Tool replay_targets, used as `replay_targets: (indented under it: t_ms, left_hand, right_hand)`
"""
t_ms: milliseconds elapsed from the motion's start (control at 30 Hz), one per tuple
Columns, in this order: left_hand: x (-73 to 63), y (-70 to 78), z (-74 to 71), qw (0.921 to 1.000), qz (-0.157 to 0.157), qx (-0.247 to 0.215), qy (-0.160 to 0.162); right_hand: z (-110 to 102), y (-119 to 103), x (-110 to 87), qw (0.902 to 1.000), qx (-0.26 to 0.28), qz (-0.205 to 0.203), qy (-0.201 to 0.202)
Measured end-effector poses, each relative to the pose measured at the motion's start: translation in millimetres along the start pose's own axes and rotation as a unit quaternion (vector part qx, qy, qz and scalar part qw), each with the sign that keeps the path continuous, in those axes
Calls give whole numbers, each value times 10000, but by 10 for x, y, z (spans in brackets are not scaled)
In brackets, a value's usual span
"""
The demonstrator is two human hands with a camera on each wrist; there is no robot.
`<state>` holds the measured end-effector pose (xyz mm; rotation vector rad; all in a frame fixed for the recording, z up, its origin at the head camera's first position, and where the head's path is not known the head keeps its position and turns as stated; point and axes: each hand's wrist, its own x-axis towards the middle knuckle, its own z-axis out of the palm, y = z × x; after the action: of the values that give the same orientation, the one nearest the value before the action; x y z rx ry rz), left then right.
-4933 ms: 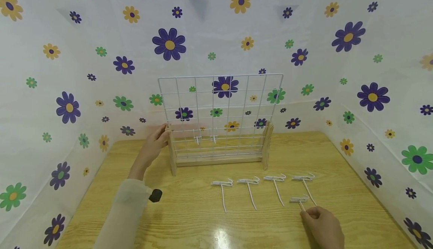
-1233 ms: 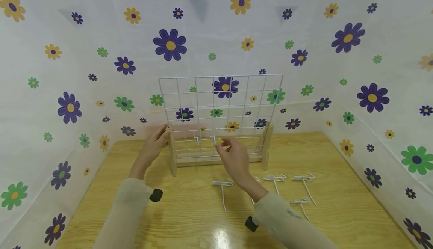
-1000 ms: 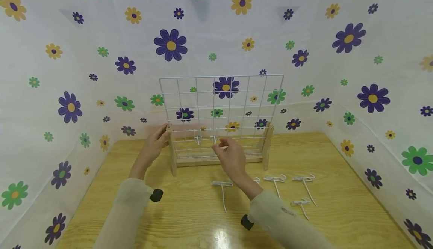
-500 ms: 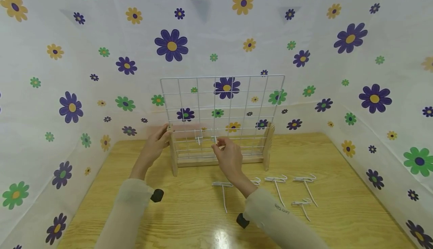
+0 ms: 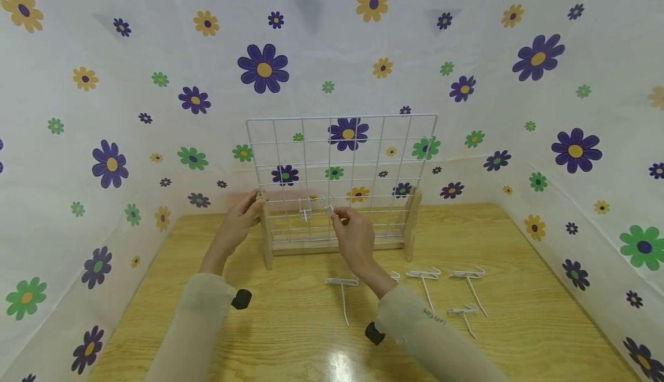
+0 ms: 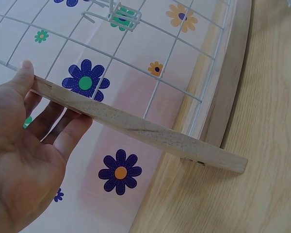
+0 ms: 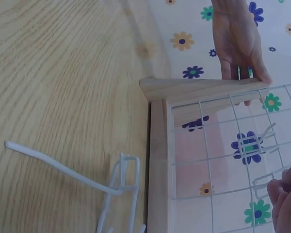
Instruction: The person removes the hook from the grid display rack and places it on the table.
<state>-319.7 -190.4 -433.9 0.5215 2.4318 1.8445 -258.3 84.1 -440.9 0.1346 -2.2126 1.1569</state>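
My left hand [image 5: 233, 226] grips the left wooden post [image 5: 266, 238] of a stand that holds up a white wire grid [image 5: 290, 118]. In the left wrist view, the thumb lies on one side of that post [image 6: 136, 127] and the fingers on the other. My right hand [image 5: 355, 238] pinches a white wire display hook [image 5: 330, 207] at the lower part of the grid, the hook's arm tilted upward. Whether its back is still caught on the wires cannot be told. Left of it, a second hook [image 5: 305, 212] hangs on the grid.
Several more hooks lie on the wooden table in front of the stand, among them a left one [image 5: 344, 301], a right one [image 5: 476, 292] and a smaller one [image 5: 468, 320]. My right forearm partly covers another hook [image 5: 396, 276]. Flower-patterned cloth [image 5: 316, 42] surrounds the table.
My right hand let go of a small hook on the table at right and moved to the grid's second hook. That hook has just tilted up. The left hand has stayed on the post.
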Motion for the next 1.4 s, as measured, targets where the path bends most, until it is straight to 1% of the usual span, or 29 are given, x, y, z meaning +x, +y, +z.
replay_targets:
  t_ms: [300,500,700,800,1100,1400]
  left_hand:
    - [1,4,1,10000,46,37,0]
    - [-1,5,7,10000,81,-6,-14]
    - [0,0,10,9999,73,45,59]
    - [-1,-3,10,9999,72,68,58]
    - [4,-31,-3,9999,87,97,29]
    - [17,-33,-3,9998,126,133,41]
  right_hand:
    - [-43,-6,64,9994,64,-247,230]
    - [-99,-12,62,9979,394,-341,374]
    - [-184,-15,66,9954,840,-212,406]
    - [-248,-28,73,9937,1030,-178,404]
    - [-468,-86,49,9904,1345,15,319]
    - [-762,-124,6,9881,1455,-163,473]
